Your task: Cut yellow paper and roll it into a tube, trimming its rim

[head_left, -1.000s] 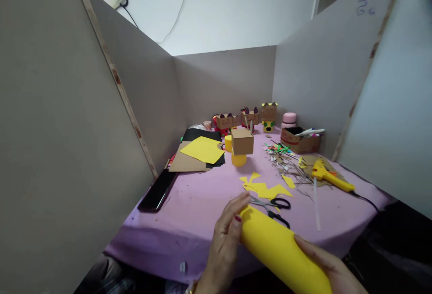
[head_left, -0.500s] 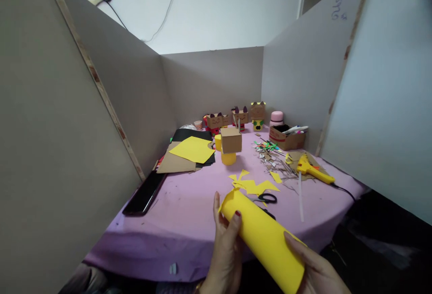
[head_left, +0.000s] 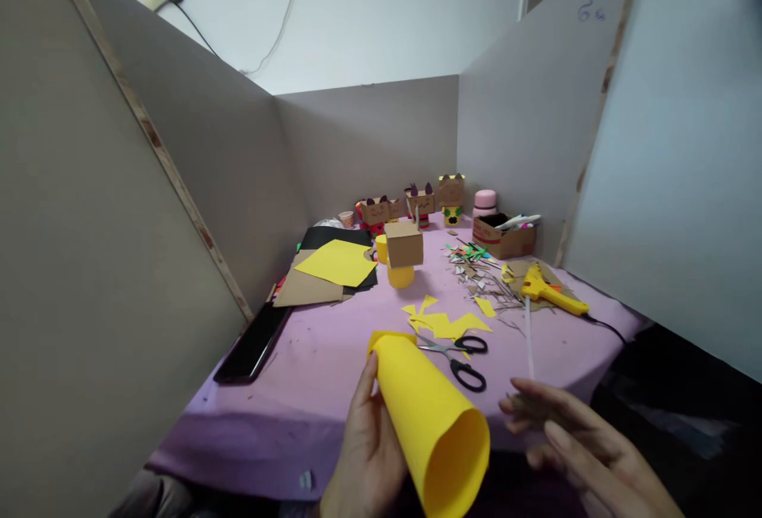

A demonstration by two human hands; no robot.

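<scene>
A: Seen at lower centre: left hand (head_left: 363, 454) wrapped around a rolled yellow paper cone (head_left: 432, 423), thumb along its left flank, fingers hidden behind. Held off the purple table (head_left: 333, 367), wide mouth tilted toward the camera, narrow end pointing up and away.

B: And to the right?

A: Right hand (head_left: 586, 454) at lower right, open, fingers spread, clear of the cone's rim, holding nothing. Blurred, so finer detail impossible to tell.

B: How best to handle the roll from here?

A: Likely by keeping a light, even wrap near the narrow end so the overlap does not spring loose, without crushing the thin wall. Probably wise to bring the free hand to the wide rim before easing the grip.

B: Anything near at hand?

A: Left of centre, a black phone (head_left: 253, 343) near the table edge. Just beyond the cone, black-handled scissors (head_left: 461, 355) beside yellow offcuts (head_left: 444, 321). Farther right, a yellow glue gun (head_left: 551, 289), corded. At mid frame, a small cardboard box figure (head_left: 403, 252).
</scene>
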